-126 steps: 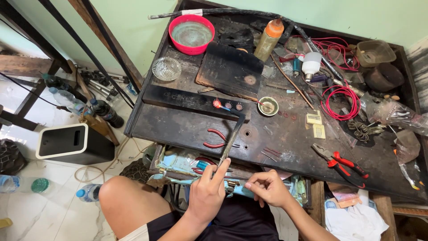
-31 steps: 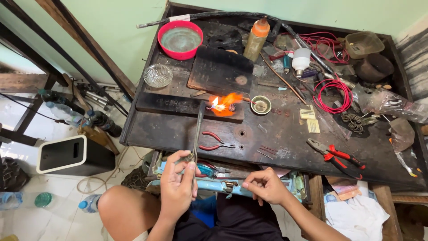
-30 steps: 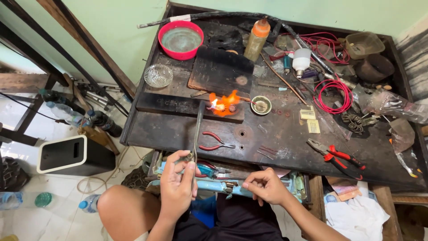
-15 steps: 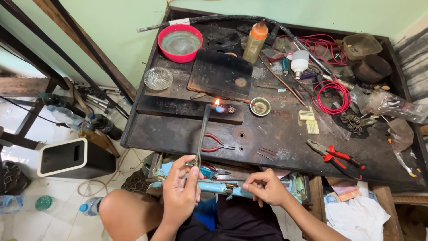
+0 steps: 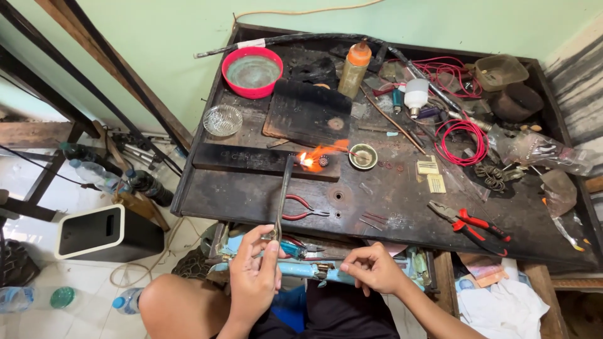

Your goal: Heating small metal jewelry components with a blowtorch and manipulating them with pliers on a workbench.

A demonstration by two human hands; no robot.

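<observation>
Your left hand grips the torch, a thin metal tube, and its flame is big and orange again on the small round piece, after it was only a little spark half a second ago. Your right hand rests at the front edge of the worktop with fingers pinched together, though what they hold is too small to tell. From this I judge the piece, on the dark block, is taking full heat again.
</observation>
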